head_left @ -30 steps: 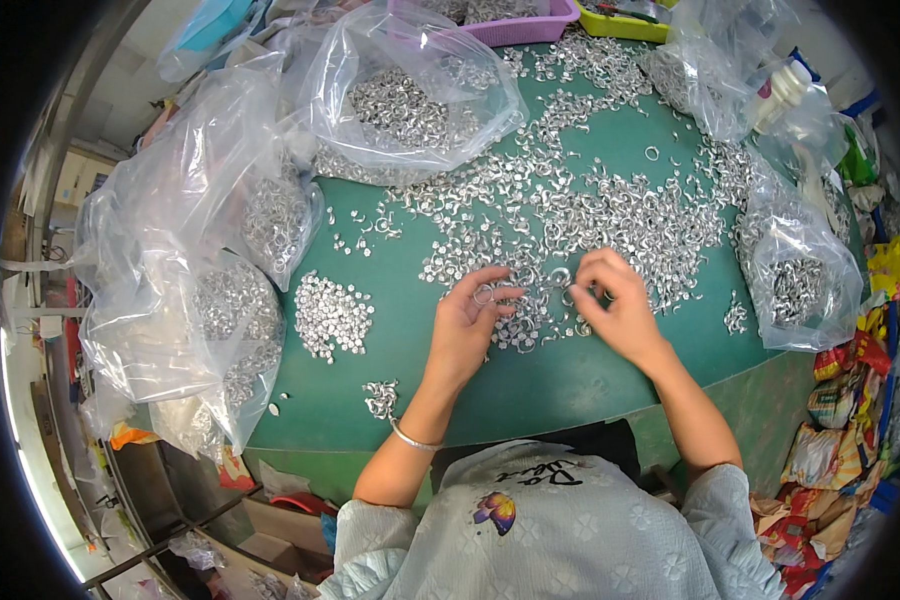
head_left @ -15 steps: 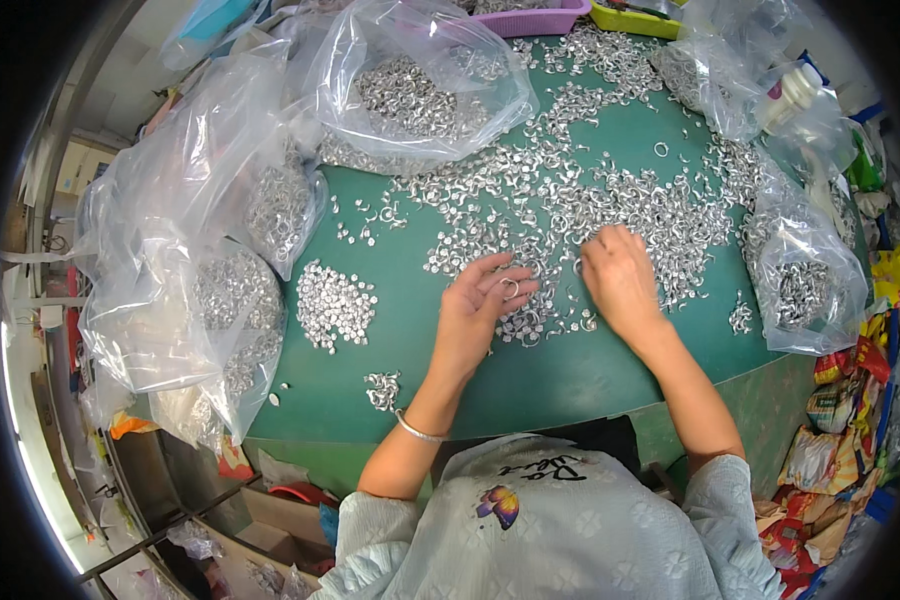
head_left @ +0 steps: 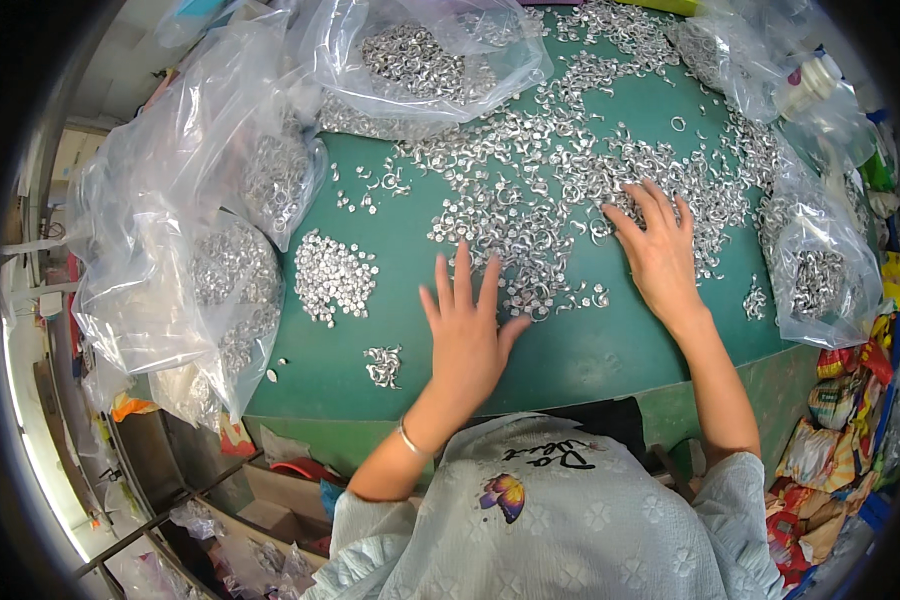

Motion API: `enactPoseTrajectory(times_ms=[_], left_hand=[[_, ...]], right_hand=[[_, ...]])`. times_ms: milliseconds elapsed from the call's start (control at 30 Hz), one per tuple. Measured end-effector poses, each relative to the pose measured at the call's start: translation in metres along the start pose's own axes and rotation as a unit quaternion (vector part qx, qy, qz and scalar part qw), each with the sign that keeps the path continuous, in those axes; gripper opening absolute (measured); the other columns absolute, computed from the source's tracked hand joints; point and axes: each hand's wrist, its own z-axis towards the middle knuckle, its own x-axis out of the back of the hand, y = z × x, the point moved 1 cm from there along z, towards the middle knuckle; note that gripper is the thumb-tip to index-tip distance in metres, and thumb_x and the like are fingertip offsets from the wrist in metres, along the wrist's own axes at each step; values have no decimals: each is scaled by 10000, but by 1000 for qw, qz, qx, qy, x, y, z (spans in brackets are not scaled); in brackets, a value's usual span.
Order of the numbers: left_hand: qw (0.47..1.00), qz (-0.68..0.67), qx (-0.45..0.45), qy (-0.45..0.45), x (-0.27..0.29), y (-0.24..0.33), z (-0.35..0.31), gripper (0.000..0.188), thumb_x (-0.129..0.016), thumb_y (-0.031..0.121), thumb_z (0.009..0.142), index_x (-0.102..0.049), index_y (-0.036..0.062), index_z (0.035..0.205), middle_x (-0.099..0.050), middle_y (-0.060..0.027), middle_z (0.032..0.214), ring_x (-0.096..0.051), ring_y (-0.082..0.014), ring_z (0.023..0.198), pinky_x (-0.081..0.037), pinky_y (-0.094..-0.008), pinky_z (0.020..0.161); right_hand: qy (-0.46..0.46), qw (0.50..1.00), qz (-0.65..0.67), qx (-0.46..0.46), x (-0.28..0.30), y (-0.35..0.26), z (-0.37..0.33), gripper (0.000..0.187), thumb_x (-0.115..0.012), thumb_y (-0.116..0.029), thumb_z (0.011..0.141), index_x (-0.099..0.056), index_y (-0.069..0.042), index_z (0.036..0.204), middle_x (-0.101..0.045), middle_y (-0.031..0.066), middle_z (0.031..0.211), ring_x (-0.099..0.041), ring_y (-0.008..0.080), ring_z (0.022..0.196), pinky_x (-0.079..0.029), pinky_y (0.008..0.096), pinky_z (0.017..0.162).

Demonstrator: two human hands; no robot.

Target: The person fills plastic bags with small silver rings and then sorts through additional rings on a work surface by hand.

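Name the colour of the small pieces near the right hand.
The small pieces are silver; best view: head.

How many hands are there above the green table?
2: the left hand, spread open at the near edge of the scattered metal pieces; the right hand, farther right, reaching over those pieces. None seems hidden.

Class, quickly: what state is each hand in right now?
Left hand: open and spread, nothing visibly held.
Right hand: open over the loose silver pieces, none visibly gripped.

Pale grey top (head_left: 610,535) — short sleeves (head_left: 738,500) | butterfly print (head_left: 504,496) | silver bangle (head_left: 406,439)
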Motion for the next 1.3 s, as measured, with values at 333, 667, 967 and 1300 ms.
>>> enactPoseTrajectory(times_ms=[333, 667, 967, 1300], left_hand=[[977, -183, -103, -43, -34, 23, -30, 633, -455, -162, 749, -423, 7, 1358, -224, -256, 1491, -285, -434, 1361, -291, -508, 1091], [993, -65, -38, 92, -8, 2, -15, 419, -644, -9, 790, -567, 43, 1199, -484, -130, 1299, -477, -351, 1164, -365, -438, 984], [983, -139, -17, 120, -7, -13, -25, 320, -632, -20, 796, -605, 15, 1112, -546, -134, 1151, -521, -323, 1048, -412, -399, 896], [988, -117, -68, 72, -13, -13, -25, 207, -632, 6, 807, -592, 1, 1009, -538, -108, 1043, -532, -272, 893, -412, -379, 728]], right_hand=[[-104, 987, 95, 80, 3, -36, -34, 441, -694, -199, 794, -581, -166, 1219, -507, 61, 1296, -360, 278, 1343, -249, 563, 1077], [-42, 978, 195, 60, 24, -58, -29, 394, -709, -163, 773, -610, -124, 1153, -503, 72, 1293, -396, 296, 1314, -250, 560, 1060], [15, 1000, 21, -18, 9, -18, -40, 271, -683, -116, 786, -635, -101, 1052, -533, 66, 1235, -407, 300, 1294, -237, 551, 1052], [6, 987, 159, 34, 15, -55, -43, 280, -701, -82, 741, -626, -84, 1010, -544, 63, 1119, -501, 277, 1062, -349, 418, 916]])
